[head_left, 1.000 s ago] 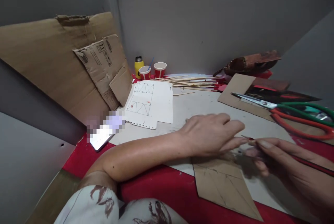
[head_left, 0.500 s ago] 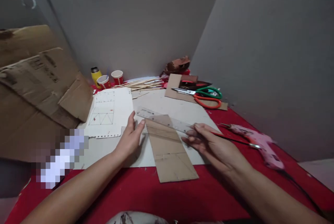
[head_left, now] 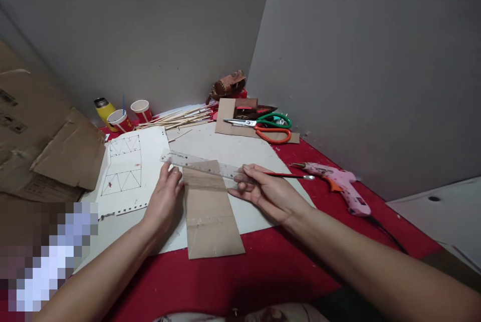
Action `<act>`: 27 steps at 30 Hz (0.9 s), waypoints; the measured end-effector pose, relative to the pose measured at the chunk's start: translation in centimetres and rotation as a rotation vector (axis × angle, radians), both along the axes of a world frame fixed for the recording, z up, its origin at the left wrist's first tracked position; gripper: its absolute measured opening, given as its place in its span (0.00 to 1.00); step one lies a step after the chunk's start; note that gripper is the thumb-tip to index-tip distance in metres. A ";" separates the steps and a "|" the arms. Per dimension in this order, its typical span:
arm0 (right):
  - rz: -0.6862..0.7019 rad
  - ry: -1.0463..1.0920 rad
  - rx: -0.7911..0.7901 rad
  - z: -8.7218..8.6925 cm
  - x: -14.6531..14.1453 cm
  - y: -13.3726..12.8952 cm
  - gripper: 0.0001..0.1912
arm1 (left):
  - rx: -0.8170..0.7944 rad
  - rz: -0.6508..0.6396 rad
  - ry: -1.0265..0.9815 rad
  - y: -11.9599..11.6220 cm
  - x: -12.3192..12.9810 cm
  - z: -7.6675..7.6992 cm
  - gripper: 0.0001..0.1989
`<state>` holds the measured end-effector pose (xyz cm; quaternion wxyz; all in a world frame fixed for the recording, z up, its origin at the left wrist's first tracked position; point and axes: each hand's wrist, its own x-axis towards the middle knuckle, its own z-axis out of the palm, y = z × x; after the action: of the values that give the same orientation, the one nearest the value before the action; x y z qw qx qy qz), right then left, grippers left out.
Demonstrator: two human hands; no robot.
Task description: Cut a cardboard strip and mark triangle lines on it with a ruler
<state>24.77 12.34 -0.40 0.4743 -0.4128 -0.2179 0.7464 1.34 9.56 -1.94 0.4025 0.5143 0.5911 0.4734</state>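
My right hand (head_left: 265, 189) grips the right end of a clear ruler (head_left: 203, 164) between thumb and fingers. A slim red-and-black pencil (head_left: 287, 175) with a silvery end sticks out to the right from the same hand. The ruler hovers or lies across the far end of a brown cardboard strip (head_left: 212, 222); whether it touches cannot be told. Just below the ruler's left end is my left hand (head_left: 165, 194), open, its fingers loosely bent beside the strip's left edge. Faint lines run across the cardboard.
Left lies a paper with a drawn truss pattern (head_left: 126, 164), near a cardboard box (head_left: 71, 154). Behind are wooden sticks (head_left: 180, 119), two paper cups (head_left: 141, 110) and a yellow bottle (head_left: 105, 111). Scissors (head_left: 259, 122) lie back right; a pink glue gun (head_left: 340, 184) with cord sits right.
The view has turned right, so things appear further left. My left hand's thumb and fingers have drawn closer together near the ruler's end. My right hand still holds ruler and pencil.
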 end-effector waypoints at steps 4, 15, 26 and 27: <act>-0.081 -0.028 0.071 0.8 0.7 1.8 0.08 | -0.136 0.119 -0.254 0.1 -0.7 1.3 0.29; 0.019 -0.254 0.200 0.7 0.0 4.5 0.15 | 0.351 0.143 0.336 0.9 -2.0 3.9 0.25; 0.058 -0.244 0.443 2.6 -0.6 6.9 0.14 | -0.066 -0.411 0.471 3.4 0.1 7.2 0.14; 0.060 -0.236 0.440 2.5 -0.8 6.9 0.13 | -0.135 -0.442 0.353 3.4 0.3 7.2 0.13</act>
<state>23.99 19.29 2.12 0.5018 -0.3772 -0.4413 0.6412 1.63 12.93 5.27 0.4202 0.6769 0.5559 0.2370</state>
